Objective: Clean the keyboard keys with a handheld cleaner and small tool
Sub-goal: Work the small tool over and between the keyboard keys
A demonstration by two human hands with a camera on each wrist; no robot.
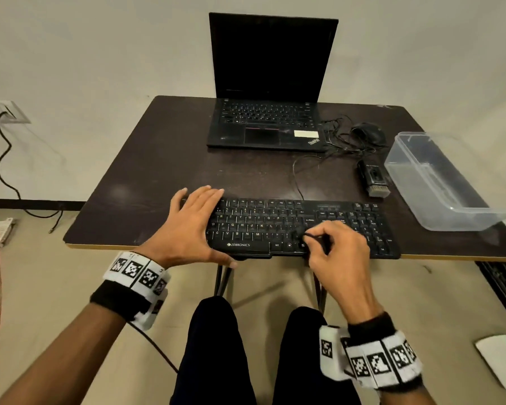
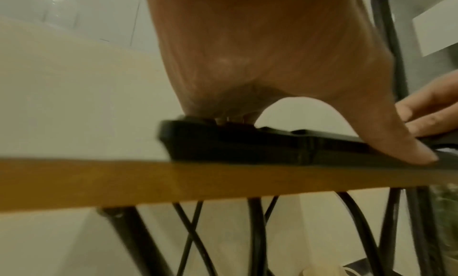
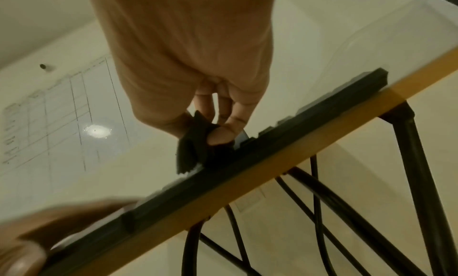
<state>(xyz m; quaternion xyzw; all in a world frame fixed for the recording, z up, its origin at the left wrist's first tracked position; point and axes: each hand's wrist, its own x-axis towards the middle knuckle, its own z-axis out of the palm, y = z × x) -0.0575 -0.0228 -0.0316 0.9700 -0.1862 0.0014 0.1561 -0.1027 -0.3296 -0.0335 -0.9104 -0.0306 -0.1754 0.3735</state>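
Observation:
A black keyboard (image 1: 263, 226) lies along the front edge of the dark table (image 1: 146, 171). My left hand (image 1: 196, 220) rests flat on its left end with straight fingers, and the thumb (image 2: 396, 143) presses the front rim of the keyboard (image 2: 235, 143). My right hand (image 1: 333, 247) pinches a small black tool (image 1: 311, 235) whose tip touches the keys right of the main block. In the right wrist view the tool (image 3: 193, 147) is a dark piece held between thumb and fingers against the keyboard (image 3: 260, 159). The black handheld cleaner (image 1: 374, 178) with a brush end lies untouched behind the keyboard's right end.
An open black laptop (image 1: 269, 118) stands at the back of the table. A mouse (image 1: 368, 133) and tangled cables lie to its right. A clear plastic container (image 1: 438, 182) sits at the right edge. Metal table legs (image 3: 418, 172) run below, and my knees are under the front edge.

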